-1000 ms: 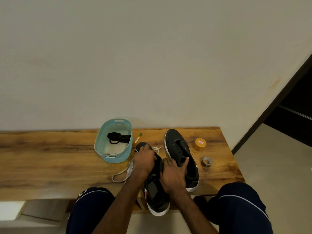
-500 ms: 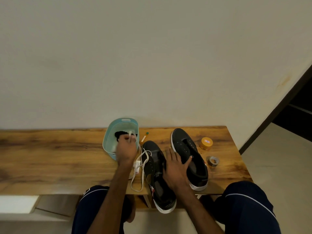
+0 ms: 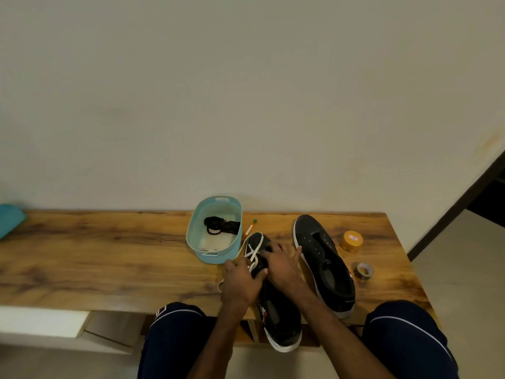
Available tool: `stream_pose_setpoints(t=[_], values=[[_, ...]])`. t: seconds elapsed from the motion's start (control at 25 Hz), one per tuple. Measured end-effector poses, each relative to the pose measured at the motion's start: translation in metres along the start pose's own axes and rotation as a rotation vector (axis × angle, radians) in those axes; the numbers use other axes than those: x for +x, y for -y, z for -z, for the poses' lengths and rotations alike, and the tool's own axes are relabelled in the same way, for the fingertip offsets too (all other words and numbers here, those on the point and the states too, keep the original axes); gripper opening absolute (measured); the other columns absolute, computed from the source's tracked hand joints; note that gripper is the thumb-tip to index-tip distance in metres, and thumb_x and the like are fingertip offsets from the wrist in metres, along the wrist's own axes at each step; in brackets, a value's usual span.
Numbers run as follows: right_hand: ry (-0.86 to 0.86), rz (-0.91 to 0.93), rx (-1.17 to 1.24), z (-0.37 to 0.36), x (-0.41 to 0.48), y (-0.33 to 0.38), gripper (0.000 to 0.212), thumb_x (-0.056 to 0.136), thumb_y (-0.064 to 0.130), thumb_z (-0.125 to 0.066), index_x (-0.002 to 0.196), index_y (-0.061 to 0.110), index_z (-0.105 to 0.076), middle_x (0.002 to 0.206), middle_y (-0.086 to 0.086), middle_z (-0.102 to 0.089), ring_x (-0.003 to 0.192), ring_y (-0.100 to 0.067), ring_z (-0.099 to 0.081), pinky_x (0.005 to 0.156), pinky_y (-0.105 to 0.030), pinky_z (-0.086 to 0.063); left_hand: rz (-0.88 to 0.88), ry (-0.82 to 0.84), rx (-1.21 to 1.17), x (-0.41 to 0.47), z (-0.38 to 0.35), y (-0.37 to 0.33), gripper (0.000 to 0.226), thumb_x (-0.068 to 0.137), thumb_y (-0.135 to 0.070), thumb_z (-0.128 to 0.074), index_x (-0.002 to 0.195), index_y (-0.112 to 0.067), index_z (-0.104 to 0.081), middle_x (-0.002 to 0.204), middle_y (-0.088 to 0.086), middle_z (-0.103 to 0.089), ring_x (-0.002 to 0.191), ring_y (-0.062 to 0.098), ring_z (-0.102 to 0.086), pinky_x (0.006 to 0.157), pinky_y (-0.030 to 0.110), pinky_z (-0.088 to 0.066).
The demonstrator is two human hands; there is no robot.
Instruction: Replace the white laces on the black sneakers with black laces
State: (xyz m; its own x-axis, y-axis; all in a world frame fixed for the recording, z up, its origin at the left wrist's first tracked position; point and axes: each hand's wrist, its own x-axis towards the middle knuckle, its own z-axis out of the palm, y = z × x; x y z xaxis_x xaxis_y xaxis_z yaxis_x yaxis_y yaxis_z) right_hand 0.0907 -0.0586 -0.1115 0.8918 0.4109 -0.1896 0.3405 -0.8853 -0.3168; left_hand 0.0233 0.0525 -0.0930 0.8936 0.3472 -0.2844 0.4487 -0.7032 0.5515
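Two black sneakers lie on the wooden bench (image 3: 109, 258). The nearer sneaker (image 3: 278, 313) overhangs the front edge and has a white lace (image 3: 253, 255) crossing loosely over its front. My left hand (image 3: 240, 280) grips that lace at the sneaker's left side. My right hand (image 3: 282, 265) rests on the lacing area, fingertips bent down onto it, thumb sticking out. The other sneaker (image 3: 325, 266) lies to the right with bare eyelets. Black laces (image 3: 221, 226) lie coiled in a light blue basket (image 3: 216, 257) just left of the shoes.
An orange tape roll (image 3: 352, 240) and a grey tape roll (image 3: 364, 270) sit right of the sneakers. A small stick with a green tip (image 3: 251, 227) lies beside the basket. A blue object (image 3: 9, 218) shows at the bench's far left. A wall stands behind.
My left hand has come back from the basket's edge to the nearer sneaker. The white lace that hung down from it now crosses the shoe's front. My right hand has slid forward on the shoe.
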Motion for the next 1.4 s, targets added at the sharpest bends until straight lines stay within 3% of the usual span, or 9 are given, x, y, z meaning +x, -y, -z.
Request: stream_pose_setpoints(t=[0.24, 0.32, 0.44, 0.52, 0.64, 0.84, 1.08, 1.24, 1.4], values=[[-0.207, -0.097, 0.332, 0.006, -0.006, -0.003, 0.010, 0.093, 0.024, -0.062, 0.100, 0.023, -0.068, 0.124, 0.005, -0.055, 0.121, -0.015, -0.050, 0.115, -0.062, -0.024, 0.005, 0.069, -0.009, -0.003, -0.009, -0.005, 0.045, 0.100, -0.043, -0.044, 0.113, -0.004, -0.062, 0.113, 0.017, -0.063, 0.102, 0.030, -0.062, 0.088, 0.040, -0.052], [-0.378, -0.187, 0.718, 0.027, -0.008, -0.005, 0.006, 0.093, 0.022, -0.066, 0.096, 0.018, -0.069, 0.109, 0.005, -0.063, 0.104, -0.015, -0.060, 0.094, -0.040, -0.049, -0.023, 0.042, 0.006, -0.005, -0.011, -0.007, 0.044, 0.102, -0.041, -0.041, 0.108, -0.004, -0.064, 0.107, 0.016, -0.065, 0.097, 0.029, -0.063, 0.085, 0.040, -0.053], [-0.654, -0.294, 1.114, 0.067, -0.017, -0.024, 0.010, 0.093, 0.019, -0.065, 0.085, 0.021, -0.070, 0.087, 0.005, -0.069, 0.086, -0.015, -0.065, 0.069, -0.024, -0.046, -0.047, 0.011, 0.024, -0.007, -0.014, -0.011, 0.043, 0.104, -0.038, -0.037, 0.105, -0.005, -0.065, 0.104, 0.014, -0.066, 0.095, 0.028, -0.063, 0.085, 0.039, -0.052], [-0.712, -0.330, 0.890, 0.076, -0.025, -0.043, 0.019, 0.094, 0.028, -0.061, 0.077, 0.022, -0.065, 0.079, 0.004, -0.067, 0.079, -0.020, -0.064, 0.063, -0.030, -0.045, -0.064, -0.005, 0.035, -0.008, -0.015, -0.013, 0.042, 0.105, -0.035, -0.034, 0.107, -0.006, -0.064, 0.105, 0.014, -0.067, 0.097, 0.028, -0.063, 0.084, 0.037, -0.051], [-0.538, -0.281, 0.026, 0.057, -0.026, -0.039, 0.018, 0.094, 0.031, -0.061, 0.107, 0.018, -0.066, 0.117, -0.002, -0.062, 0.104, -0.023, -0.058, 0.086, -0.039, -0.050, -0.072, -0.017, 0.038, -0.009, -0.016, -0.014, 0.042, 0.106, -0.033, -0.031, 0.108, -0.007, -0.065, 0.106, 0.013, -0.068, 0.098, 0.025, -0.063, 0.082, 0.034, -0.048], [-0.181, 0.143, -0.180, 0.012, -0.010, 0.002, 0.043, 0.092, 0.033, -0.060, 0.134, 0.029, -0.054, 0.146, 0.000, -0.041, 0.138, -0.022, -0.033, 0.110, -0.046, -0.029, -0.104, 0.014, -0.015, -0.012, -0.013, -0.013, 0.039, 0.107, -0.027, -0.028, 0.110, -0.008, -0.062, 0.110, 0.011, -0.067, 0.099, 0.022, -0.062, 0.079, 0.031, -0.044], [-0.097, -0.017, -0.161, -0.002, 0.000, 0.005, 0.036, 0.093, 0.038, -0.058, 0.129, 0.032, -0.062, 0.139, 0.003, -0.051, 0.135, -0.020, -0.035, 0.112, -0.052, -0.022, -0.113, 0.024, -0.005, -0.009, -0.011, -0.011, 0.039, 0.108, -0.029, -0.027, 0.116, -0.010, -0.060, 0.117, 0.009, -0.064, 0.104, 0.021, -0.060, 0.087, 0.032, -0.044], [-0.395, -0.135, 0.246, 0.018, -0.011, -0.003, 0.021, 0.088, 0.024, -0.069, 0.108, 0.028, -0.073, 0.121, 0.010, -0.062, 0.115, -0.012, -0.054, 0.106, -0.045, -0.035, -0.126, 0.018, 0.047, -0.009, -0.014, -0.015, 0.039, 0.107, -0.028, -0.026, 0.120, -0.010, -0.059, 0.120, 0.011, -0.062, 0.108, 0.023, -0.059, 0.088, 0.033, -0.044], [-0.739, -0.286, 0.917, 0.065, -0.021, -0.024, 0.011, 0.086, 0.014, -0.075, 0.087, 0.025, -0.075, 0.083, 0.007, -0.072, 0.082, -0.012, -0.067, 0.073, -0.030, -0.053, -0.092, -0.016, 0.055, -0.007, -0.019, -0.018, 0.038, 0.108, -0.027, -0.028, 0.115, -0.008, -0.060, 0.117, 0.011, -0.063, 0.105, 0.023, -0.061, 0.079, 0.028, -0.041]])
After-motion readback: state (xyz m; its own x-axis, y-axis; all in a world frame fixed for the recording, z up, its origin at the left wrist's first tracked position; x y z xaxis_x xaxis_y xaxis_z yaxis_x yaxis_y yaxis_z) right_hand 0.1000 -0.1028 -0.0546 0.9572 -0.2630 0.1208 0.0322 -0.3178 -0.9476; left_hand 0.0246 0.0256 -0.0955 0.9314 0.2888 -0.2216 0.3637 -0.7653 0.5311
